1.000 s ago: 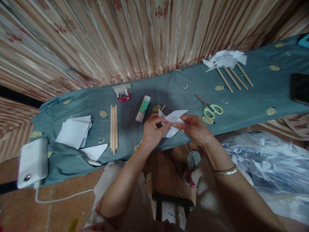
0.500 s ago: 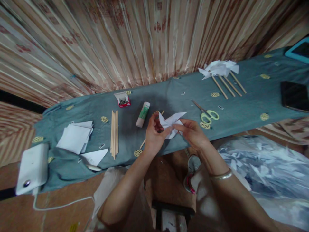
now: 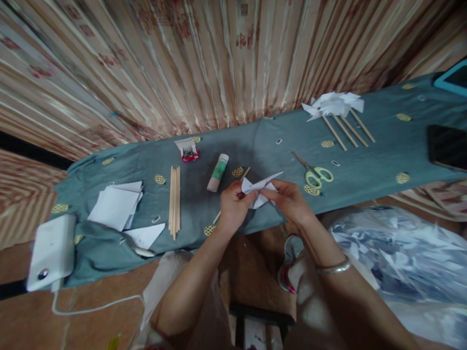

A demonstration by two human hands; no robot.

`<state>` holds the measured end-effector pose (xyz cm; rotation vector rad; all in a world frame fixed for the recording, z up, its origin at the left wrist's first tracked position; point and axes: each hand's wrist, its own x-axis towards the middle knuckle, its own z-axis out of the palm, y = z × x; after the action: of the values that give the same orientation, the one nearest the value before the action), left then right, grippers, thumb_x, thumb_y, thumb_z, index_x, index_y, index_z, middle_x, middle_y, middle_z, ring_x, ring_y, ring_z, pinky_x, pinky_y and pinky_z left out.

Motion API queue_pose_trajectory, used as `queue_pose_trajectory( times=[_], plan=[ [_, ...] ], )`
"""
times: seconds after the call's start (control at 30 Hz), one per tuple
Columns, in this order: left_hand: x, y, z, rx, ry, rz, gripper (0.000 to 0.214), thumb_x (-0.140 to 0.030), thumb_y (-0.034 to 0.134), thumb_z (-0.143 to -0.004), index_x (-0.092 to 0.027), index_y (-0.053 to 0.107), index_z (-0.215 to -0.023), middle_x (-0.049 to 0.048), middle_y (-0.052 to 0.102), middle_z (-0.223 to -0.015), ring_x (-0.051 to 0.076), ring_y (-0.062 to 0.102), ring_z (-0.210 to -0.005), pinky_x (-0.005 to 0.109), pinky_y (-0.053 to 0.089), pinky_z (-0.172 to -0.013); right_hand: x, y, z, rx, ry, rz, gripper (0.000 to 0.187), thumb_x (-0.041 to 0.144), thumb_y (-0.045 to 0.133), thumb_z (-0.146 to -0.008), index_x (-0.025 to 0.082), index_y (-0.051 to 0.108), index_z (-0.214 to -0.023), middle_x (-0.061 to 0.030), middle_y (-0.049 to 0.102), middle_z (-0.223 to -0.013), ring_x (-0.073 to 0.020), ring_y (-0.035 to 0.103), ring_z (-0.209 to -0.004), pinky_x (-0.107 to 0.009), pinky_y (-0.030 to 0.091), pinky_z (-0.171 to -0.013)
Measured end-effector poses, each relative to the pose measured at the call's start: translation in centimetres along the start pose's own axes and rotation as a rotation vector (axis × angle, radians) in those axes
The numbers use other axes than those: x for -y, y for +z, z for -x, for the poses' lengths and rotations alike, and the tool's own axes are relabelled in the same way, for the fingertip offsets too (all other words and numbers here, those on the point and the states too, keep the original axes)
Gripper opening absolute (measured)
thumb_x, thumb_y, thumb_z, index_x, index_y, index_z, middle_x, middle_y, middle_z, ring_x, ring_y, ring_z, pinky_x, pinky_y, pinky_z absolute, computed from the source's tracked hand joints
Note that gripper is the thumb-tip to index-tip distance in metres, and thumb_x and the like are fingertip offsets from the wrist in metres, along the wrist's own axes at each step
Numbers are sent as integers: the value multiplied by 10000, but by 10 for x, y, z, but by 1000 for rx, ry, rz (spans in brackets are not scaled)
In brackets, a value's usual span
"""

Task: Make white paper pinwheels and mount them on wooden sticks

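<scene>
Centrally, a folded white paper pinwheel (image 3: 264, 182), pinched in the grip of left hand (image 3: 233, 201) and right hand (image 3: 291, 199), above the teal cloth-covered bench (image 3: 255, 146), green-handled metal scissors (image 3: 310, 168) lying to the right.

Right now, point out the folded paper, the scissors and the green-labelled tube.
Folded paper (image 3: 261, 184), head view: on its upper flap.
Scissors (image 3: 309, 168), head view: where blades meet handles.
Green-labelled tube (image 3: 219, 171), head view: on its label.

The left hand (image 3: 233, 206) hides part of the folded paper (image 3: 261, 183), and the view's right edge cuts off a blue-rimmed device (image 3: 454, 79).
</scene>
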<state>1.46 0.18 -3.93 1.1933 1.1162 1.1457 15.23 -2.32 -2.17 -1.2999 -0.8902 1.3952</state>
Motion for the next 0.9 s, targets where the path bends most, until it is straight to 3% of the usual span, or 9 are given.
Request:
queue_pose_trajectory(
  times=[0.17,0.4,0.53,0.9],
  plan=[
    [-4,-1,-3,-19,34,-128,65,-211,720,-628,-174,705,-679,0,677,-724,132,594,-644,249,474,-631,0,2,0,-73,-92,142,172,346,705,-629,188,665,-684,10,630,-616,-152,543,-606,-278,421,-585],
    [-5,1,-2,-17,-171,104,163,-284,764,-562,-157,711,-650,-5,685,-622,136,582,-565,262,478,-577,8,1,4,-14,-94,166,212,368,714,-645,177,643,-702,14,611,-633,-131,519,-585,-258,407,-560],
    [-9,2,-1,-11,-219,131,163,-277,782,-527,-162,695,-602,-13,670,-584,130,571,-540,255,471,-548,9,2,5,-51,-104,170,200,356,729,-633,179,661,-695,10,625,-630,-132,520,-584,-255,411,-549],
    [-7,-4,-1,31,-165,42,96,-215,753,-588,-159,719,-658,-11,674,-603,134,581,-555,242,452,-536,11,5,4,-63,-122,244,164,341,668,-638,179,654,-655,27,580,-570,-117,464,-528,-246,368,-495]
  ],
)
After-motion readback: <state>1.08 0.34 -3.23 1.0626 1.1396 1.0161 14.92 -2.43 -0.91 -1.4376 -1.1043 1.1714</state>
